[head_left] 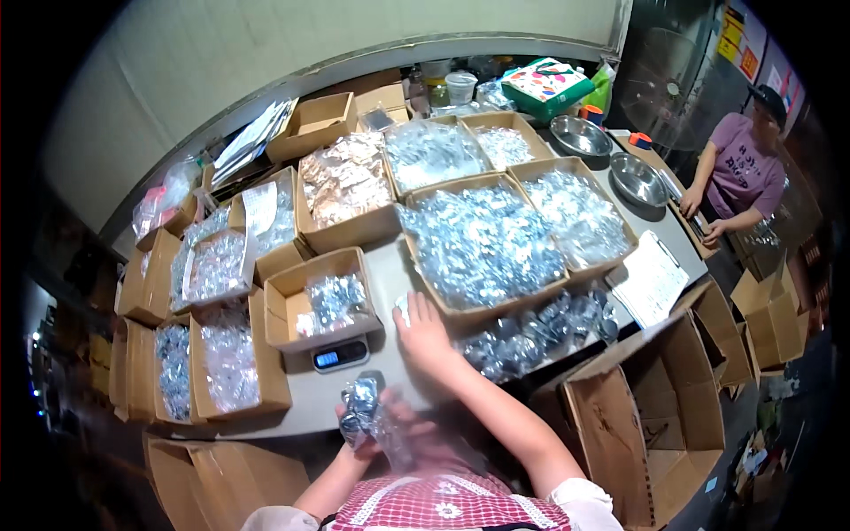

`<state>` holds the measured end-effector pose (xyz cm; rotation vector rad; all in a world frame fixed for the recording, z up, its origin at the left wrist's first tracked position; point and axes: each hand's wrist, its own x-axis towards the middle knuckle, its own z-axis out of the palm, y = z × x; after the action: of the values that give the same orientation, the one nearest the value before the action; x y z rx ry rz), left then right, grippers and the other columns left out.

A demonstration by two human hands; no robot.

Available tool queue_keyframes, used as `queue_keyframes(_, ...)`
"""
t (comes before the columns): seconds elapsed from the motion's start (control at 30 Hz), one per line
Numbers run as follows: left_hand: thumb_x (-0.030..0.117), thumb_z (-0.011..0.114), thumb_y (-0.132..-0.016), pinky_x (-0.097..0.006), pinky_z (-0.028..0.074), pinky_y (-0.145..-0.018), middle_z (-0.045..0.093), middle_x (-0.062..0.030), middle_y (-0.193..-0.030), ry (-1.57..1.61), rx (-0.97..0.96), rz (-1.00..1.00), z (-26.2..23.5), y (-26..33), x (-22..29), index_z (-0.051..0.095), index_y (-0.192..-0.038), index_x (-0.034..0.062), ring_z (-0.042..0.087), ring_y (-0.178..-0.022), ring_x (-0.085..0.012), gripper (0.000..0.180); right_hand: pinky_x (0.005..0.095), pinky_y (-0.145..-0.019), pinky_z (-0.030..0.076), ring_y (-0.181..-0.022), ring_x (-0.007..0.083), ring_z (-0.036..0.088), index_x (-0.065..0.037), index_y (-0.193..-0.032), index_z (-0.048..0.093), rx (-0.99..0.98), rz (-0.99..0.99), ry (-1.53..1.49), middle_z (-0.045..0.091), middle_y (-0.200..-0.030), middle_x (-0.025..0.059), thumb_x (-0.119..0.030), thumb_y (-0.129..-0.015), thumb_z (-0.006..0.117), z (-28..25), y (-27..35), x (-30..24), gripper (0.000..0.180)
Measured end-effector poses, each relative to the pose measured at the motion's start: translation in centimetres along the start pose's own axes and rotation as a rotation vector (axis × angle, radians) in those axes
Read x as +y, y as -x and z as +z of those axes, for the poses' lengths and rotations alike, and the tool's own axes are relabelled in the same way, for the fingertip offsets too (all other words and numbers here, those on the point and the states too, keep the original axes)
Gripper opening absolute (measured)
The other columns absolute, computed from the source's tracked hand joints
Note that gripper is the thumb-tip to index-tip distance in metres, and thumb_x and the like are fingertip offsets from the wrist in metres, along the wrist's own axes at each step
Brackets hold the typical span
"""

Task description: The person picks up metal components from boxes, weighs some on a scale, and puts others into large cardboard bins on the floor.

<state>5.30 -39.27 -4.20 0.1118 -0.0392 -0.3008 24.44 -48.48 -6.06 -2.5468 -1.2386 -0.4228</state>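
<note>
"Left hand (364,450)?"
"Gripping shiny plastic packets (360,400) near the digital scale (340,354); slick film could let one slip."
"Right hand (423,334)?"
"Fingers extended over the grey table (386,276); I can't tell whether they pinch anything."

So the main thing here is a crinkly clear plastic packet (359,409) with shiny grey-blue stuff inside, sitting up in the left hand (361,444) near the front edge of the bench (305,398). Looks kinda bunched and lumpy, silvery toward the top and darker lower down. Loose clear film hangs off its right side, pretty blurry tbh. Can't tell if it's one bag or a few squished together. Other thing's a tiny whitish piece (401,304) right at the right hand's (423,329) fingertips, over the bench, too small to make out.
</note>
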Motion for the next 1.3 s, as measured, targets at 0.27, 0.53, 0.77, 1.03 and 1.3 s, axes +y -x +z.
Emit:
queue_keyframes(0.27, 0.02, 0.063, -0.085, -0.051, 0.041, -0.101, 0.058, -0.005, -0.114, 0.668, 0.015, 0.152, 3.8, -7.4, 10.9, 0.063, -0.11, 0.0108, 0.053, -0.115, -0.0227, 0.027, 0.045, -0.085, 0.049, -0.107, 0.0409, 0.055, -0.004, -0.132, 0.04, -0.435, 0.17, -0.535, 0.055, -0.108, 0.0224, -0.025, -0.064, 0.081, -1.4, -3.5, 0.1, 0.082)
queue_keyframes(0.53, 0.037, 0.074, -0.069, -0.066, 0.031, -0.109, 0.044, -0.015, -0.143, 0.038, -0.029, 0.149, 7.1, -15.0, 13.1, 0.048, -0.136, 0.0048, 0.043, -0.133, -0.0334, 0.078, 0.0265, -0.083, 0.045, -0.09, 0.0121, 0.053, -0.011, -0.127, 0.054, -0.395, 0.638, -1.253, 0.053, -0.093, -0.0004, -0.008, -0.065, 0.077, -20.6, -2.2, 11.4, 0.065)
queue_keyframes(0.77, 0.026, 0.064, -0.074, -0.045, 0.053, -0.092, 0.058, -0.0184, -0.13, -0.036, 0.093, -0.104, 9.0, -25.9, 10.3, 0.046, -0.136, -0.0027, 0.062, -0.11, -0.0311, 0.07, 0.0361, -0.063, 0.056, -0.079, 0.0177, 0.063, -0.005, -0.115, 0.058, 0.241, 1.188, -1.505, 0.062, -0.094, 0.0083, -0.023, -0.081, 0.071, -27.6, 5.5, 29.6, 0.04)
queue_keyframes(1.03, 0.03, 0.058, -0.078, -0.044, 0.057, -0.081, 0.069, -0.0132, -0.109, -0.169, 0.184, -0.357, 12.6, -43.8, 1.2, 0.063, -0.114, 0.0043, 0.067, -0.098, -0.0306, 0.044, 0.0399, -0.053, 0.057, -0.064, 0.0235, 0.064, 0.0, -0.092, 0.063, 0.538, 1.384, -1.341, 0.065, -0.08, 0.0121, -0.02, -0.086, 0.065, -25.2, 15.3, 51.1, 0.021)
queue_keyframes(1.3, 0.028, 0.061, -0.081, -0.066, 0.033, -0.102, 0.067, -0.0073, -0.106, -0.386, 0.273, -0.418, 9.9, -66.8, -11.9, 0.064, -0.102, 0.0134, 0.058, -0.104, -0.0331, 0.026, 0.0381, -0.067, 0.056, -0.078, 0.0221, 0.065, 0.002, -0.093, 0.064, 0.85, 1.162, -1.432, 0.065, -0.087, 0.0123, -0.014, -0.085, 0.065, -19.2, 12.5, 64.2, 0.018)
